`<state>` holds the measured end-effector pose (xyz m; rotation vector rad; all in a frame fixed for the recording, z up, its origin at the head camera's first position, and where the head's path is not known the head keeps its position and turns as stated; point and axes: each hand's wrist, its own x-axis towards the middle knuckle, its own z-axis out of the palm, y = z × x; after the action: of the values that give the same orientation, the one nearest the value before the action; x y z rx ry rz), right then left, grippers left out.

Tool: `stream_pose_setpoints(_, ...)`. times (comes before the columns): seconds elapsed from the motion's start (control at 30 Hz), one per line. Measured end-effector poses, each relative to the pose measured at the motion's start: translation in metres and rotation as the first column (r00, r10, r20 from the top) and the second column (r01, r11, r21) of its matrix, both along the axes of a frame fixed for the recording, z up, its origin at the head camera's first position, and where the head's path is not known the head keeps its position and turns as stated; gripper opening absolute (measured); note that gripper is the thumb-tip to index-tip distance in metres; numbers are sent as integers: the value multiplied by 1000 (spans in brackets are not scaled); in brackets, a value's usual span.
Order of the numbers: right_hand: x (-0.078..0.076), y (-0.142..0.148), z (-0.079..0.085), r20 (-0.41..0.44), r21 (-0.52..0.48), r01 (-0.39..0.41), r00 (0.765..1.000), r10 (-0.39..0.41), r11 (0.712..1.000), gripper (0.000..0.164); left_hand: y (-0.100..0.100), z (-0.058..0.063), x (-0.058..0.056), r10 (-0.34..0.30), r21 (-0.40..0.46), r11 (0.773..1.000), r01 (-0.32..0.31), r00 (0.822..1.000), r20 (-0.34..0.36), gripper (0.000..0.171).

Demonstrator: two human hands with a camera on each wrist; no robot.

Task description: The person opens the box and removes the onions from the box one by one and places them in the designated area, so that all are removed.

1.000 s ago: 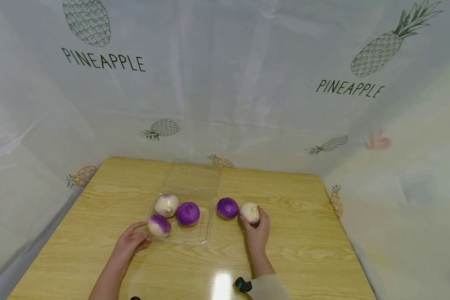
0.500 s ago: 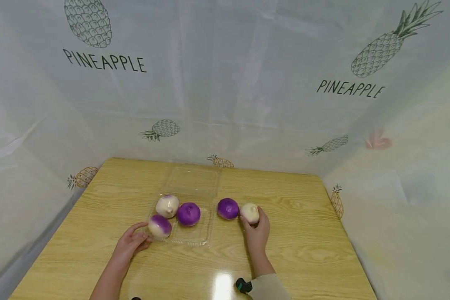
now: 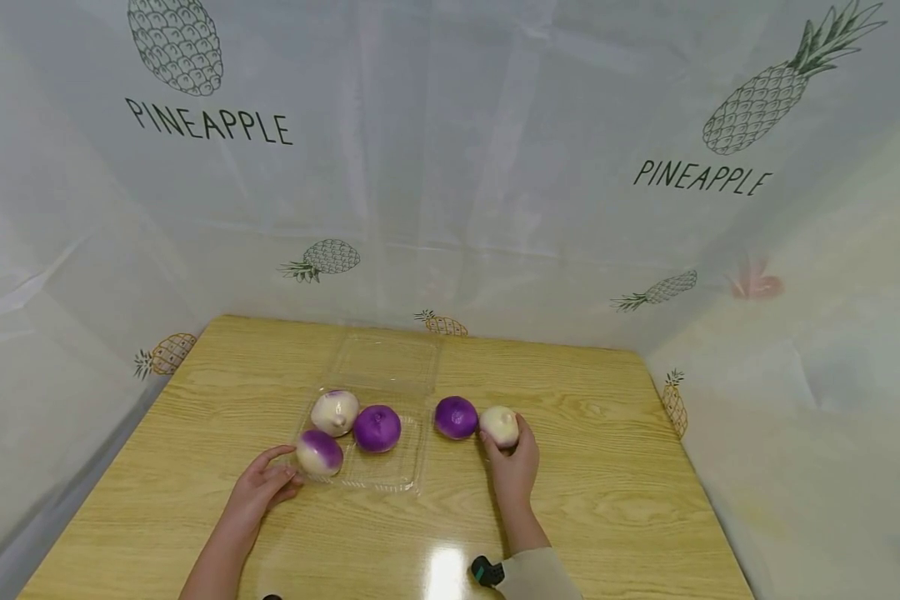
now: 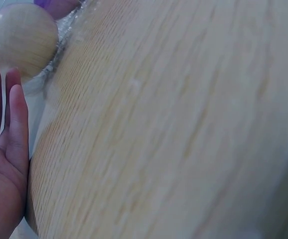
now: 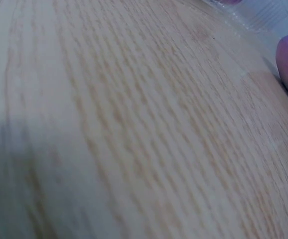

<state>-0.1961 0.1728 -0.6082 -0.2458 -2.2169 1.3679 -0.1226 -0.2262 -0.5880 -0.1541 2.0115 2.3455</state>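
Note:
A clear plastic clamshell box (image 3: 399, 482) lies with its lid folded back on the table. Inside sit a mostly white turnip (image 3: 334, 413), a purple turnip (image 3: 377, 429) and a half-white, half-purple turnip (image 3: 319, 452) at the near left corner. My left hand (image 3: 264, 481) is at that corner, fingers extended along the box edge; in the left wrist view its straight fingers reach up close to the pale turnip (image 4: 23, 40). Right of the box, another purple turnip (image 3: 456, 417) rests on the table. Just beside it my right hand (image 3: 515, 467) grips a white turnip (image 3: 499, 427) between thumb and fingers.
The box's transparent lid (image 3: 385, 360) lies toward the back of the wooden table (image 3: 585, 467). A pineapple-printed curtain (image 3: 450, 167) hangs behind and at both sides. A black wrist device (image 3: 487, 571) sits by the right sleeve.

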Motion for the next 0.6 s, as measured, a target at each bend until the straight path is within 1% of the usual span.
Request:
stream_pose_setpoints(0.13,0,0,0,8,4,4,1000,-4,1000,73,0,0,0,-6,0,1000,6,1000,-5,35)
stream_pose_setpoints(0.4,3,-1,2,18,21,4,1000,-4,1000,73,0,-1,0,1,13,1000,-1,1000,-11,31)
stream_pose_setpoints(0.47,3,-1,2,22,10,3,1000,-3,1000,74,0,-1,0,4,17,1000,-3,1000,-15,30)
stream_pose_setpoints(0.6,3,-1,2,50,-55,-8,999,11,998,79,-1,-2,0,6,21,1000,-6,1000,-20,30)
